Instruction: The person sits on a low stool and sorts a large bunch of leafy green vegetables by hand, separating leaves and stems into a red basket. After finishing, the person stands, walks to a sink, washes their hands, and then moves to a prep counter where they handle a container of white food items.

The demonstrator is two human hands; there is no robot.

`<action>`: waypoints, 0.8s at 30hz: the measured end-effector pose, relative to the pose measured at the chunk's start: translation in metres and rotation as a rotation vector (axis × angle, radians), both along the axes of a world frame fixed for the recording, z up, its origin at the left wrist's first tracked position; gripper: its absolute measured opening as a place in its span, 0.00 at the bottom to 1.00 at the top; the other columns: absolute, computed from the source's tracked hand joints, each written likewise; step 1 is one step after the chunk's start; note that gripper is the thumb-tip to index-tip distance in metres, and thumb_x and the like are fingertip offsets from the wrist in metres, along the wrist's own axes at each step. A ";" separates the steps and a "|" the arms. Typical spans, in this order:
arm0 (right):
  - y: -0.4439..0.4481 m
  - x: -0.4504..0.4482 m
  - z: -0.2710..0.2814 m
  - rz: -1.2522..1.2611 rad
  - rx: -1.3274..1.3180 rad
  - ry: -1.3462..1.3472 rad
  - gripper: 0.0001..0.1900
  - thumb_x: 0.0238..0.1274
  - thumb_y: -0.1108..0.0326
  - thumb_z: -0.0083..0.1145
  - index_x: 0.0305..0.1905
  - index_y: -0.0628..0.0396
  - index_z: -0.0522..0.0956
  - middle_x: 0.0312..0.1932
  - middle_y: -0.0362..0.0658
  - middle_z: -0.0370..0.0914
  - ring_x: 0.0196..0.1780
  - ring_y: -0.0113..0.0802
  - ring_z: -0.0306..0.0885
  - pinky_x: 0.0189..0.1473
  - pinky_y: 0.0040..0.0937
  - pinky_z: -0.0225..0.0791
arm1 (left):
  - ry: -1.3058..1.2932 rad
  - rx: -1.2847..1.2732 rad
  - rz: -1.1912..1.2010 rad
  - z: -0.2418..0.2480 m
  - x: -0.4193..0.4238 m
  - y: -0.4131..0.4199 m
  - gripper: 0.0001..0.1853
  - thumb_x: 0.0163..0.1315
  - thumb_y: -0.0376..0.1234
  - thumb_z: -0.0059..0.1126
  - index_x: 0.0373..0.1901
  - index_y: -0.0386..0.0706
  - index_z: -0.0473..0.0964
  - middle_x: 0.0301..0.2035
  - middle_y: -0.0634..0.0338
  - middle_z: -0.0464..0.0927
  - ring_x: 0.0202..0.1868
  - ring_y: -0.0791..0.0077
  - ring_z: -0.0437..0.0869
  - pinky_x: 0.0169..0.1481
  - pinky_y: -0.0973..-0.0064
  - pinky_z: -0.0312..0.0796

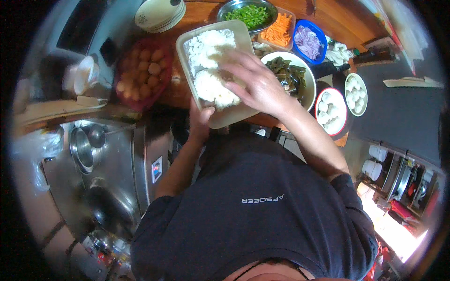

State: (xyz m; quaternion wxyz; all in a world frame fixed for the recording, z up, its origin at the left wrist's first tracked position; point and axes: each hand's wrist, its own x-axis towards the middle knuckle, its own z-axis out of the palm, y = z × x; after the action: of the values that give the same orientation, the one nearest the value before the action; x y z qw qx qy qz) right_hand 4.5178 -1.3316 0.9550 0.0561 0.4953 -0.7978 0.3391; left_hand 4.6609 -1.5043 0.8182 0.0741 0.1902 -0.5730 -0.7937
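My left hand [201, 120] grips the near left edge of a translucent plastic container [232, 119], its thumb over the rim. The container is held tilted above the wooden table. Two mounds of white grainy food [211, 87], which looks like cooked rice, lie in it. Over the container is my right hand [256, 82], fingers spread and blurred by motion. Its fingertips hover at or touch the mounds; the palm side is hidden. To its right stands a white bowl [312, 84] of dark green strips [291, 72], partly covered by my right wrist.
Behind the container are a metal bowl [222, 14] of chopped greens, a tub of carrot strips [277, 30] and a blue basket [323, 45] of sliced onion. Two bowls with white rounded pieces [328, 109] stand right. Left are stacked plates [158, 15] and a basket of eggs [144, 70].
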 end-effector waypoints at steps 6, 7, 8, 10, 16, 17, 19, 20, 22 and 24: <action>-0.066 -0.040 -0.034 -0.378 0.317 -0.088 0.32 0.59 0.46 0.66 0.67 0.45 0.74 0.66 0.57 0.68 0.68 0.62 0.69 0.71 0.52 0.64 | 0.074 -0.041 -0.109 0.007 0.001 0.014 0.43 0.50 0.36 0.56 0.72 0.34 0.57 0.59 0.51 0.71 0.62 0.62 0.73 0.69 0.64 0.65; -0.068 -0.041 -0.040 -0.301 0.369 -0.182 0.33 0.57 0.47 0.68 0.66 0.44 0.74 0.66 0.58 0.68 0.68 0.62 0.69 0.71 0.51 0.65 | 0.038 -0.003 -0.099 0.007 0.001 0.015 0.41 0.52 0.37 0.56 0.71 0.34 0.59 0.60 0.51 0.70 0.63 0.63 0.72 0.70 0.64 0.63; -0.068 -0.040 -0.044 -0.250 0.385 -0.238 0.34 0.55 0.48 0.69 0.66 0.44 0.74 0.65 0.58 0.68 0.68 0.62 0.69 0.71 0.50 0.65 | 0.021 0.010 -0.078 0.006 0.001 0.015 0.40 0.55 0.38 0.56 0.71 0.34 0.60 0.61 0.52 0.70 0.63 0.63 0.72 0.70 0.64 0.63; -0.066 -0.030 -0.050 -0.142 0.321 -0.251 0.34 0.50 0.55 0.72 0.66 0.45 0.75 0.62 0.56 0.69 0.66 0.60 0.70 0.69 0.49 0.67 | -0.041 0.037 -0.056 0.005 -0.002 0.014 0.37 0.61 0.40 0.57 0.71 0.35 0.61 0.62 0.52 0.70 0.64 0.64 0.71 0.70 0.65 0.63; -0.051 0.011 -0.053 -0.042 0.266 -0.144 0.34 0.46 0.64 0.70 0.65 0.43 0.76 0.56 0.53 0.71 0.60 0.58 0.73 0.63 0.48 0.71 | -0.009 0.295 0.096 0.012 -0.009 0.005 0.31 0.77 0.47 0.44 0.72 0.36 0.61 0.65 0.53 0.69 0.67 0.64 0.69 0.72 0.65 0.60; -0.046 0.015 -0.052 -0.024 0.349 -0.052 0.35 0.49 0.66 0.68 0.68 0.44 0.73 0.59 0.53 0.70 0.63 0.59 0.72 0.64 0.48 0.71 | 0.119 0.293 0.050 0.014 -0.011 0.003 0.31 0.78 0.48 0.42 0.72 0.36 0.61 0.66 0.53 0.69 0.68 0.64 0.68 0.73 0.65 0.59; -0.041 0.022 -0.051 0.039 0.325 -0.073 0.36 0.51 0.68 0.66 0.70 0.45 0.71 0.63 0.53 0.69 0.65 0.60 0.70 0.66 0.49 0.70 | 0.088 0.258 0.077 0.016 -0.011 0.001 0.31 0.78 0.48 0.41 0.73 0.36 0.61 0.66 0.53 0.68 0.68 0.64 0.68 0.73 0.64 0.59; -0.038 0.024 -0.051 0.081 0.343 -0.089 0.37 0.52 0.69 0.65 0.71 0.45 0.69 0.64 0.54 0.68 0.67 0.61 0.69 0.67 0.50 0.69 | 0.072 0.245 0.089 0.016 -0.010 0.000 0.31 0.79 0.49 0.40 0.73 0.36 0.61 0.67 0.53 0.68 0.68 0.64 0.68 0.73 0.64 0.59; -0.033 0.026 -0.050 0.032 0.251 -0.159 0.38 0.53 0.72 0.64 0.72 0.47 0.66 0.65 0.57 0.69 0.68 0.60 0.70 0.68 0.48 0.69 | 0.093 0.213 0.059 0.014 -0.008 -0.002 0.34 0.79 0.53 0.39 0.75 0.38 0.58 0.69 0.54 0.67 0.70 0.61 0.68 0.76 0.60 0.58; -0.028 0.026 -0.049 -0.070 0.186 -0.377 0.38 0.54 0.72 0.65 0.72 0.48 0.66 0.65 0.59 0.71 0.66 0.59 0.72 0.67 0.46 0.70 | 0.070 0.204 0.045 0.011 -0.004 -0.004 0.35 0.78 0.54 0.39 0.75 0.38 0.57 0.69 0.54 0.67 0.70 0.61 0.68 0.76 0.59 0.58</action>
State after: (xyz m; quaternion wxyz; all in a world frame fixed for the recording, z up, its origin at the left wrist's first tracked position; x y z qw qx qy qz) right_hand 4.5435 -1.3597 0.9056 -0.1286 0.3981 -0.8388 0.3484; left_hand 4.6570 -1.5081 0.8294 0.0921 0.1818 -0.4817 -0.8523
